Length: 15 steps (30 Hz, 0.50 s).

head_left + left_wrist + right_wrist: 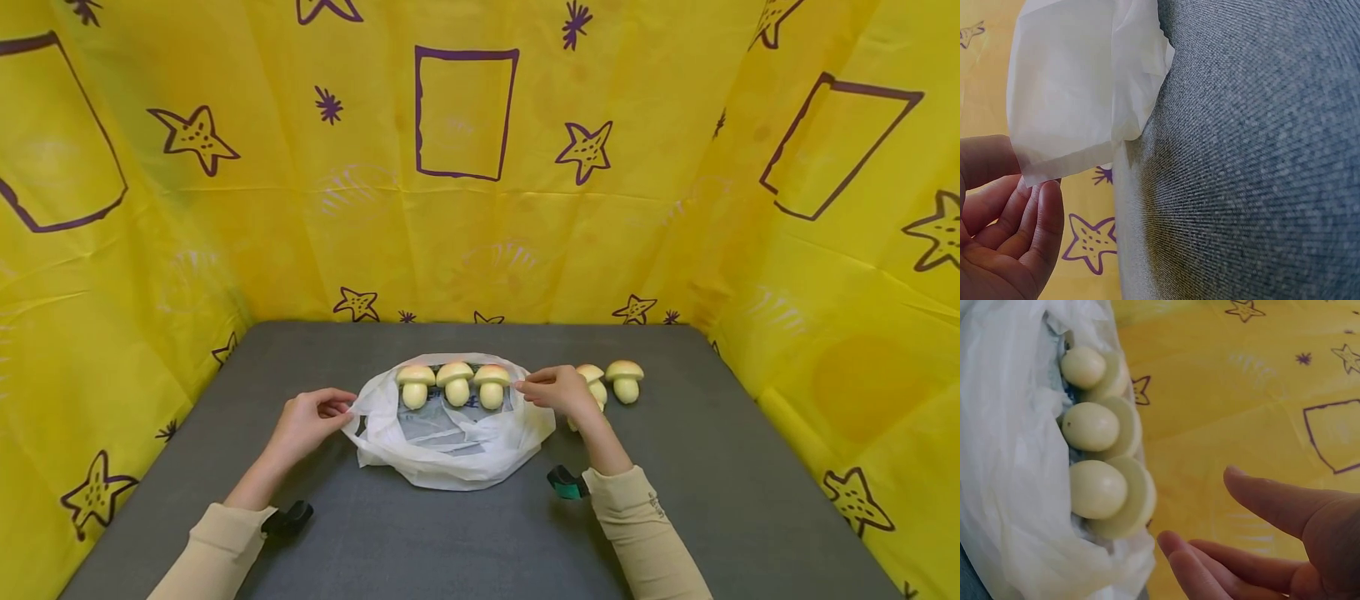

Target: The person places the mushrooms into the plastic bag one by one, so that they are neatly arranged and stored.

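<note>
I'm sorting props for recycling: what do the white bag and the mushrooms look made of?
White bag: likely thin plastic film, fairly matt; it's translucent and creased. Mushrooms: smooth, faintly shiny with soft highlights; perhaps foam or plastic, unclear which.

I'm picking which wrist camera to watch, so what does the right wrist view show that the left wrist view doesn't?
Only the right wrist view shows the three mushrooms lined up at the mouth of the white plastic bag, and the right hand beside them, thumb and fingers apart. Only the left wrist view shows the left hand, pinching the bag's edge. Both show part of the bag and the yellow backdrop with purple starfish drawings.
</note>
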Each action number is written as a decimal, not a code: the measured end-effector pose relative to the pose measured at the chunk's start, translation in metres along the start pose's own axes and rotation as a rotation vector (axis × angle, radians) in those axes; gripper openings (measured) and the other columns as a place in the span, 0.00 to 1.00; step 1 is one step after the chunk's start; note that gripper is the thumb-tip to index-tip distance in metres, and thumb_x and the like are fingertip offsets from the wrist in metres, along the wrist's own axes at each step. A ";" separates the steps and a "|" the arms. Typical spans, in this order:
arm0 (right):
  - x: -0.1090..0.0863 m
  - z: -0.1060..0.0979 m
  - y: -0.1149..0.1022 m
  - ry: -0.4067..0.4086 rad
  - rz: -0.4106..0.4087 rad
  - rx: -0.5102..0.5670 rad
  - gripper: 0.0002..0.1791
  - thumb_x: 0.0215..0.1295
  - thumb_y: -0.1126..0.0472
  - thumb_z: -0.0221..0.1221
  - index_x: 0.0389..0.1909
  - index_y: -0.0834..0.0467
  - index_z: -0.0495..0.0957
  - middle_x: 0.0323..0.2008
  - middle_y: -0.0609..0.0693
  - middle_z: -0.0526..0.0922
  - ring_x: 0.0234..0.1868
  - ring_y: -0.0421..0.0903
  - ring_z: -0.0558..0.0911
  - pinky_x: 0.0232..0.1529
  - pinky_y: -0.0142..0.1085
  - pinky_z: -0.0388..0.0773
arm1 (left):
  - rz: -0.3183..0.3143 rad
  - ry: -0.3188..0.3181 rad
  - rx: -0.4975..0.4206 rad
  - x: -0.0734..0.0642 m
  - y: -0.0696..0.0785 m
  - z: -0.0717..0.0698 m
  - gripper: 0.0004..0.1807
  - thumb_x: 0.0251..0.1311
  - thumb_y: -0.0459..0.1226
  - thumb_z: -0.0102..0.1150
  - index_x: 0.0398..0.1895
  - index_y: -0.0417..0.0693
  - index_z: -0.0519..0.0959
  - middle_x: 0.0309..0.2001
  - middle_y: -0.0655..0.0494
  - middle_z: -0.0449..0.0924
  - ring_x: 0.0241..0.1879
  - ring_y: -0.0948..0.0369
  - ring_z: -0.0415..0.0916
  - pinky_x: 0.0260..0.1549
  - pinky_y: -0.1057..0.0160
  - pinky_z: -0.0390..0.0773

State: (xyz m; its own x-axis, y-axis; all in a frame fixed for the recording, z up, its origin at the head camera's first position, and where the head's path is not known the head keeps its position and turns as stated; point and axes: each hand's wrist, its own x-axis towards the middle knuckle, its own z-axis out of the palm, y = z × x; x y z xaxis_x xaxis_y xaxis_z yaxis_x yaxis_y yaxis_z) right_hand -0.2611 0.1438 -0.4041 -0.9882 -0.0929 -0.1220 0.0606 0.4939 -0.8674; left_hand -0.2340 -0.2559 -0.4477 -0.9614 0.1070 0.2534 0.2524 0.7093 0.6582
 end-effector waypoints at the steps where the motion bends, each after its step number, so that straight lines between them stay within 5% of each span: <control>1: -0.001 -0.003 0.000 -0.003 -0.008 -0.009 0.24 0.58 0.52 0.65 0.49 0.66 0.80 0.42 0.61 0.85 0.42 0.55 0.85 0.43 0.39 0.81 | -0.001 0.000 -0.001 0.000 0.000 0.000 0.12 0.52 0.34 0.67 0.41 0.43 0.84 0.31 0.53 0.83 0.29 0.62 0.78 0.27 0.70 0.76; 15: -0.016 -0.037 0.001 0.006 -0.078 0.066 0.25 0.61 0.55 0.63 0.52 0.68 0.77 0.47 0.63 0.82 0.49 0.58 0.82 0.48 0.45 0.79 | 0.003 0.000 0.001 0.001 -0.001 0.000 0.11 0.52 0.34 0.67 0.41 0.44 0.84 0.31 0.53 0.83 0.29 0.62 0.78 0.27 0.70 0.76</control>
State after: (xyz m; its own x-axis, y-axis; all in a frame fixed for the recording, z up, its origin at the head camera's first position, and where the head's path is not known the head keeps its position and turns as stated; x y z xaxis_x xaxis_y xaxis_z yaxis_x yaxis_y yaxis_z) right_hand -0.2501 0.1774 -0.3850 -0.9910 -0.1239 -0.0501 -0.0077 0.4274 -0.9040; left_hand -0.2349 -0.2566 -0.4477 -0.9606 0.1093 0.2556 0.2554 0.7099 0.6564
